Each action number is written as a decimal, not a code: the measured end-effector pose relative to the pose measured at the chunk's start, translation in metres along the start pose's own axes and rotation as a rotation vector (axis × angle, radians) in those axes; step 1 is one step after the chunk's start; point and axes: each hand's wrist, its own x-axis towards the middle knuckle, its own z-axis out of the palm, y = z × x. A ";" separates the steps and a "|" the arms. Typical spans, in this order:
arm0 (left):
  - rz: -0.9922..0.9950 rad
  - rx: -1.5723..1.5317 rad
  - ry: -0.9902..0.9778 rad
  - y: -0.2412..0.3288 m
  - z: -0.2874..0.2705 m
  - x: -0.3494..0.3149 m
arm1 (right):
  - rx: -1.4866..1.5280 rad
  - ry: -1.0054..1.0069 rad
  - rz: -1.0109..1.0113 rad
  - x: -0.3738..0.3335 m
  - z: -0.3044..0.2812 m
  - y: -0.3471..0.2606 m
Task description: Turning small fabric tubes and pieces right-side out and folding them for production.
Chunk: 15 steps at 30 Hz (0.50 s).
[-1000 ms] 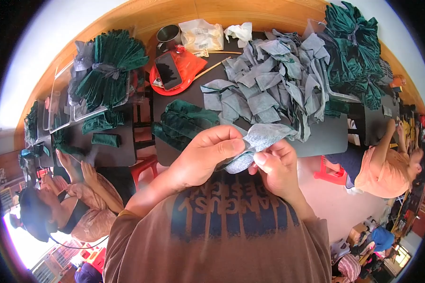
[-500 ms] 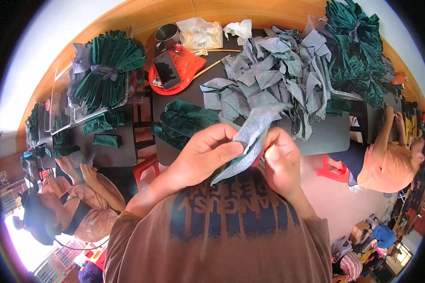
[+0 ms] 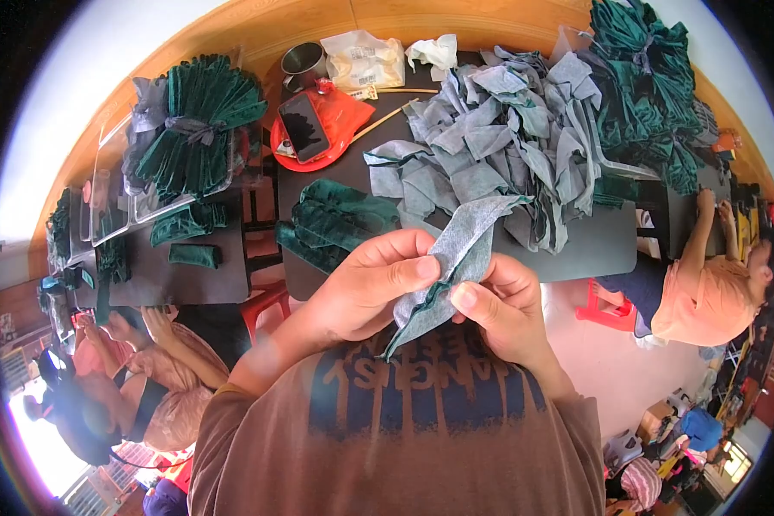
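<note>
In the head view, the left hand (image 3: 377, 282) pinches a grey fabric strip (image 3: 464, 239) between thumb and fingers, and the right hand (image 3: 509, 308) pinches its other side, a little lower. The strip lies between the hands, green showing along its opening, one end loose beyond the fingers, the other toward the chest. From where I stand, a slack thumb on either side might let that opening twist or gape. Drop it forward and the grey pile (image 3: 482, 142) just beyond could swallow it; a leftward knuckle might nudge the green velvet pieces (image 3: 340, 215).
</note>
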 end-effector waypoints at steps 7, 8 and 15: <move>-0.020 0.061 0.030 -0.002 0.001 -0.001 | 0.097 0.017 -0.009 -0.001 -0.001 0.003; 0.023 0.195 0.066 -0.004 -0.001 -0.002 | 0.130 0.027 -0.043 0.000 -0.001 0.004; 0.009 0.380 0.088 -0.002 0.006 -0.006 | 0.121 0.082 -0.061 -0.001 0.002 -0.005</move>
